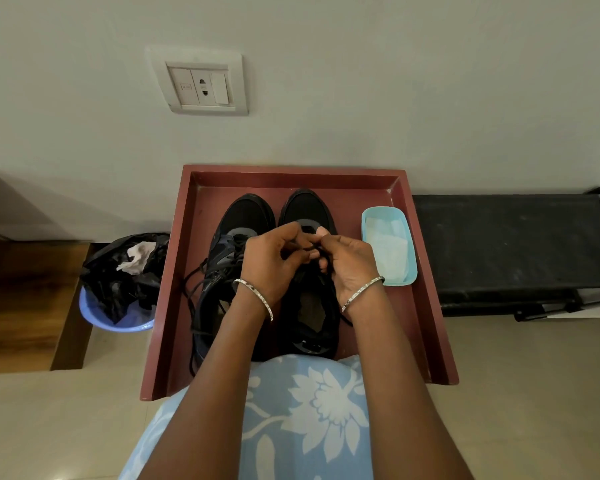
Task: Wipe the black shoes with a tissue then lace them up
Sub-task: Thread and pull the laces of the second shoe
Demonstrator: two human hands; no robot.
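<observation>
**Both hands on the lace, shoes on the red tray**

Pale wall [361, 81] behind, beige floor [516, 393] below, and the red tray [426, 289] sits against that wall. The black shoes [246, 213] stand side by side mid-tray, toes toward its far edge. Left hand [271, 261] and right hand [347, 261] both pinch the lace [310, 250] over the right-side shoe [307, 206]. A blue tub [368, 216] of tissues [388, 251] sits by the tray's right edge, and a bin [118, 323] stands off its left edge. The switch plate [201, 84] has a label too small to read.

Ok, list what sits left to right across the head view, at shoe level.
Bin → left shoe → right shoe → tub → rack
</observation>
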